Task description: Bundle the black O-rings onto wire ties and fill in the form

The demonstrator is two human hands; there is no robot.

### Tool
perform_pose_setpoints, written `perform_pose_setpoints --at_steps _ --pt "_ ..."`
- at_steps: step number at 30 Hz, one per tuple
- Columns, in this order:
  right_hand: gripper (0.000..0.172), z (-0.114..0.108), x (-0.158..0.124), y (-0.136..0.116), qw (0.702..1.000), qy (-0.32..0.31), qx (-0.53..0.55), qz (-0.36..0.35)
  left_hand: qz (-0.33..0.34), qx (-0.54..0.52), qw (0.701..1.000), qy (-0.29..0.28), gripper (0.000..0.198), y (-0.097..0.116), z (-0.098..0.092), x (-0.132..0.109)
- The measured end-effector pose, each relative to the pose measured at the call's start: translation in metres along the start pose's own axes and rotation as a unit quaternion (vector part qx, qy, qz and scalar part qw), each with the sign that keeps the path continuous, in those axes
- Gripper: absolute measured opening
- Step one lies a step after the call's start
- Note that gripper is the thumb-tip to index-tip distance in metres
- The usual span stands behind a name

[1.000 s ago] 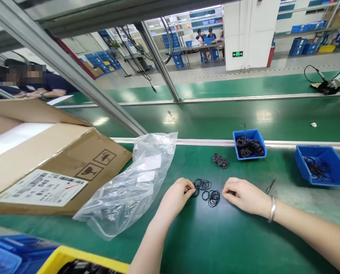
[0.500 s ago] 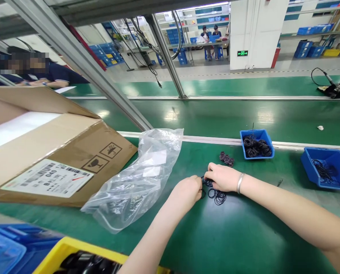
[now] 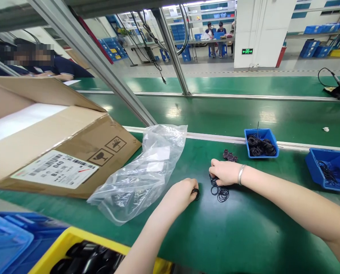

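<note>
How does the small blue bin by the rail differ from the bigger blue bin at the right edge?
The small blue bin is packed with coiled black rings; the bigger blue bin holds only a thin scatter. The small blue bin sits at the metal rail; the bigger blue bin lies nearer and is cut by the frame edge. Both are open blue plastic on the green mat.

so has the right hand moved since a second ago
Yes. Against the small blue bin, the right hand went left and forward, away from the person's body, from beside the loose black rings to on top of them.
</note>
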State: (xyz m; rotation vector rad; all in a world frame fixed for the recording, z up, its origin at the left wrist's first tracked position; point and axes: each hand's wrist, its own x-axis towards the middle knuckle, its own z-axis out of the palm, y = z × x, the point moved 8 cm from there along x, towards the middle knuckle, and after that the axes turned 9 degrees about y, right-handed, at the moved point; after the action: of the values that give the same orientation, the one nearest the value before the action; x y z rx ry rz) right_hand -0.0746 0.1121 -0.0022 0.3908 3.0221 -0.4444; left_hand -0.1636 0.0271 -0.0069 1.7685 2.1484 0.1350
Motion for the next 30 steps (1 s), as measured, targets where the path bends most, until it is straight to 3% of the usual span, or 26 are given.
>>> perform_pose_setpoints --at_steps 3,7,14,19,23,30 --pt "0.029 0.001 0.0 -0.001 1.0 0.003 0.01 -0.001 0.009 0.008 1.0 0.005 0.016 0.001 0.002 0.002" --pt "0.017 0.002 -0.003 -0.003 0.999 0.004 0.046 -0.003 0.025 -0.008 1.0 0.012 0.014 0.005 -0.003 -0.003" --pt "0.009 -0.001 -0.016 0.016 0.98 0.034 0.19 0.055 0.015 -0.13 0.991 0.029 0.01 0.007 -0.009 -0.016" --pt "0.007 0.014 -0.031 0.041 0.928 0.036 0.349 0.125 0.007 -0.261 0.964 0.053 0.023 0.012 -0.011 -0.014" --pt "0.005 0.024 -0.039 0.054 0.88 0.062 0.443 0.16 0.018 -0.358 0.931 0.073 0.015 0.028 -0.009 -0.009" --pt "0.01 0.021 -0.051 0.048 0.816 0.106 0.541 0.174 -0.014 -0.473 0.873 0.115 0.01 0.052 0.011 0.008"
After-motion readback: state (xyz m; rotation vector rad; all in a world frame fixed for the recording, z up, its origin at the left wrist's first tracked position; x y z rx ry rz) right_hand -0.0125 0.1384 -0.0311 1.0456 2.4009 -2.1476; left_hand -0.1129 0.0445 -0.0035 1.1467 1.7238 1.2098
